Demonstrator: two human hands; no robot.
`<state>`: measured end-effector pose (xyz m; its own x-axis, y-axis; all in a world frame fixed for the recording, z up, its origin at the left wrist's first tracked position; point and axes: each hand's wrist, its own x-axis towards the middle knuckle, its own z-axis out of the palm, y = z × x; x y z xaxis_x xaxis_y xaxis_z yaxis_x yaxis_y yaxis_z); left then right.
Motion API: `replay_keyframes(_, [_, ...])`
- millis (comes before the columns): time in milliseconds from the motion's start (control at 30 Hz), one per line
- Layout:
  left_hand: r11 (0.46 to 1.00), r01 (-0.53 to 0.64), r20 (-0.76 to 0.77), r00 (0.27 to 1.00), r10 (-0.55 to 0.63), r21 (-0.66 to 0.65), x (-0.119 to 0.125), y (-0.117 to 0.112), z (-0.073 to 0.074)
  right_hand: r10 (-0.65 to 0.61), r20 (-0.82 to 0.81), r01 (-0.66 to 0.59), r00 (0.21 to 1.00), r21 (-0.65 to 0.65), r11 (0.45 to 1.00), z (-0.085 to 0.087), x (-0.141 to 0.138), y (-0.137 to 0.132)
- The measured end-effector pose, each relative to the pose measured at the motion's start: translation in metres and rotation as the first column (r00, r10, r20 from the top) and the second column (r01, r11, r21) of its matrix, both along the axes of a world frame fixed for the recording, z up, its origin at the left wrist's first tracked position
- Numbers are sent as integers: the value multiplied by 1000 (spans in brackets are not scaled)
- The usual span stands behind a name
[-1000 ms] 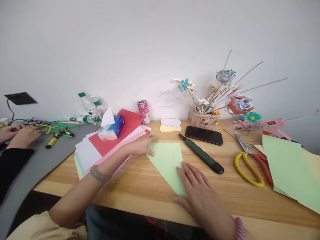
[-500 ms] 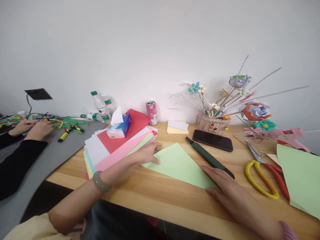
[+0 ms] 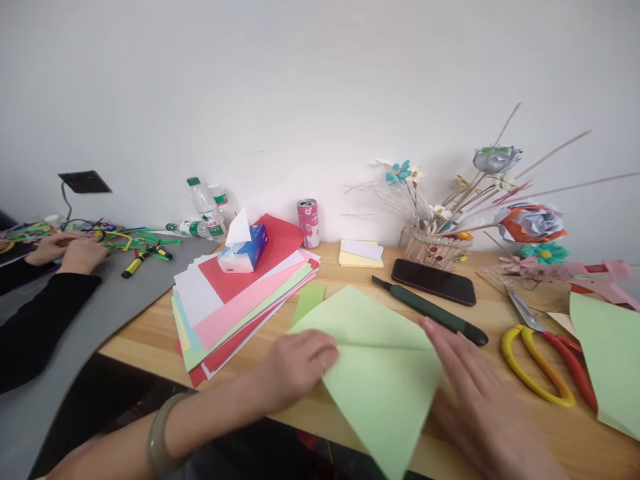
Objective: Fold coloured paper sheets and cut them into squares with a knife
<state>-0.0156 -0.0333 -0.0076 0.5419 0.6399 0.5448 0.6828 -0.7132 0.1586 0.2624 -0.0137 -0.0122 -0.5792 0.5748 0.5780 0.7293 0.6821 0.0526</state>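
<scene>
My left hand (image 3: 300, 367) is closed, fingers curled, pinching the left edge of a creased pale green sheet (image 3: 380, 387), which spreads open between my hands and over the table's front edge. My right hand (image 3: 477, 393) is blurred, fingers nearly straight against the sheet's right corner; I can't tell whether it grips. A small, brighter green piece (image 3: 307, 300) lies just beyond my left hand, near the stack of coloured paper (image 3: 235, 317). Beyond my right fingers sit a dark green tool (image 3: 430, 310) and a phone (image 3: 434, 282), with scissors (image 3: 541, 355) further right.
</scene>
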Motion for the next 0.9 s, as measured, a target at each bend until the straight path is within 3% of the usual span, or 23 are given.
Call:
replay_keyframes(67, [992, 128, -85, 988, -129, -8, 2, -17, 3, 129, 98, -133, 987, 33, 991, -4, 0, -10])
replay_keyframes(133, [945, 263, -149, 944, -294, -196, 2, -26, 12, 232, 191, -237, 954, 2, 972, -11, 4, -15])
replay_keyframes(233, [770, 373, -54, 884, -464, -517, 1, -23, 28, 317, 251, -284, 915, -157, 946, -17, 9, -19])
replay_keyframes(300, [704, 386, 19, 883, -468, -595, 4, -13, 33, 356, 247, -272, 901, -317, 909, -14, 9, -19])
replay_keyframes(433, [761, 295, -140, 882, -449, -578, 17, 13, 23, 377, 186, -252, 907, -478, 842, -2, 1, -17])
replay_keyframes(533, [771, 221, -265, 853, -450, -597, 25, 26, 13, 355, 178, -232, 918, -484, 844, -1, 1, -14])
replay_keyframes(600, [782, 172, -302, 856, -420, -599, 28, 29, 10, 298, 205, -192, 932, -418, 888, -5, 6, -11])
replay_keyframes(700, [811, 103, -327, 880, -344, -576, 28, 28, 9, 154, 242, -102, 958, -213, 972, -13, 17, -5])
replay_keyframes(900, [814, 31, -367, 882, -296, -580, 28, 25, 11, -1, 293, 3, 956, -6, 1000, -13, 37, 4])
